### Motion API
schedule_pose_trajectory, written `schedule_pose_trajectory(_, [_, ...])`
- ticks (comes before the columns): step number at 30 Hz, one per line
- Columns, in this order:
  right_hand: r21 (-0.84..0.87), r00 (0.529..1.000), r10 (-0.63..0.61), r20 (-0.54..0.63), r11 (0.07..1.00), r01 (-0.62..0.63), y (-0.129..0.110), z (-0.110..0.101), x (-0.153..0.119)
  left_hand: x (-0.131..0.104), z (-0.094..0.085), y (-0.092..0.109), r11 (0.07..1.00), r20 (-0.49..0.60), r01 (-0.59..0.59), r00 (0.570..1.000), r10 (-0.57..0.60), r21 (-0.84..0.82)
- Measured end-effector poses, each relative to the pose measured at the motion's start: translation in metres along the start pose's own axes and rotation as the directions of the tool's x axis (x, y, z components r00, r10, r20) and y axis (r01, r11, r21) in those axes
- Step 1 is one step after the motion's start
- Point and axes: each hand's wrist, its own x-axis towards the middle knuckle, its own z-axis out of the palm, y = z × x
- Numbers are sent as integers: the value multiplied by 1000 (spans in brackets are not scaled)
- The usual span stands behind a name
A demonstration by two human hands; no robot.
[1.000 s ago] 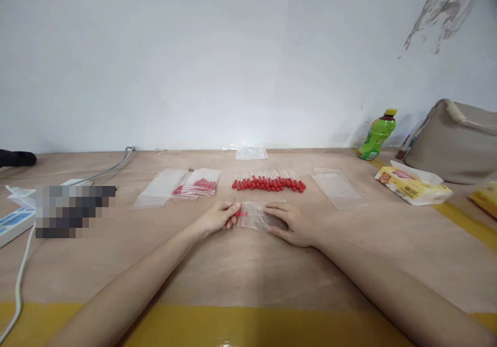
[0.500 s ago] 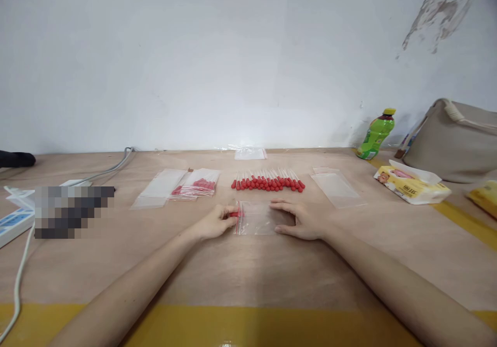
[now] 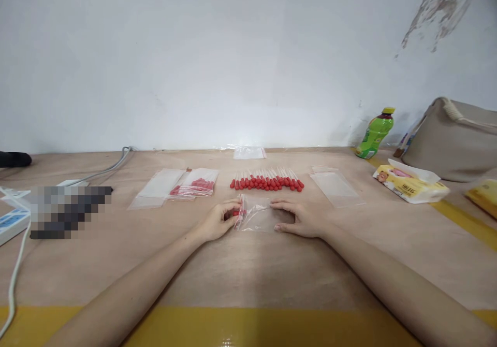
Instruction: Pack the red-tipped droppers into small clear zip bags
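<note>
A clear zip bag (image 3: 258,216) with a red line along its mouth lies flat on the table between my hands, its mouth facing left. My left hand (image 3: 218,219) is curled at that mouth, thumb and fingers about some red-tipped sticks (image 3: 239,213); how many is hidden. Their red ends reach into the mouth. At the bag's right end, my right hand (image 3: 303,219) keeps thumb and fingers on the two corners. A row of white sticks with red tips (image 3: 267,181) lies just beyond the bag.
Filled bags (image 3: 200,184) and flat bags (image 3: 157,189) lie to the left; more flat bags (image 3: 336,186) lie right. Farther right are a tissue pack (image 3: 411,184), a green bottle (image 3: 375,135) and a grey bag (image 3: 450,145). A power strip (image 3: 13,222) and cables are at left.
The bag's mouth has lifted and spread, and the red ends now sit within it. My left fingers have shifted slightly onto the mouth; my right hand has hardly moved.
</note>
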Motion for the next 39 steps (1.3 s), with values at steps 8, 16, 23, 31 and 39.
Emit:
schedule_pose_trajectory(8, [-31, 999, 1, 54, 1000, 1, 7, -10, -1, 2, -3, -10, 999, 17, 29, 999, -29, -26])
schedule_pose_trajectory(16, [-60, 996, -23, 86, 998, 28, 13, -11, 0, 4, 2, -9, 995, 1, 42, 999, -42, -89])
schedule_pose_trajectory(23, [-55, 996, -75, 37, 995, 77, 14, -8, 1, 1, 12, -5, 989, -123, 127, 986, -117, 77])
schedule_pose_trajectory(31, [-58, 996, -77, 32, 995, 79, 14, -8, 1, 4, 12, -4, 986, -135, 159, 977, -165, -56])
schedule_pose_trajectory(39, [-73, 997, -77, 21, 994, 79, 16, -8, 0, 1, 11, -1, 982, -128, 169, 979, -158, 80])
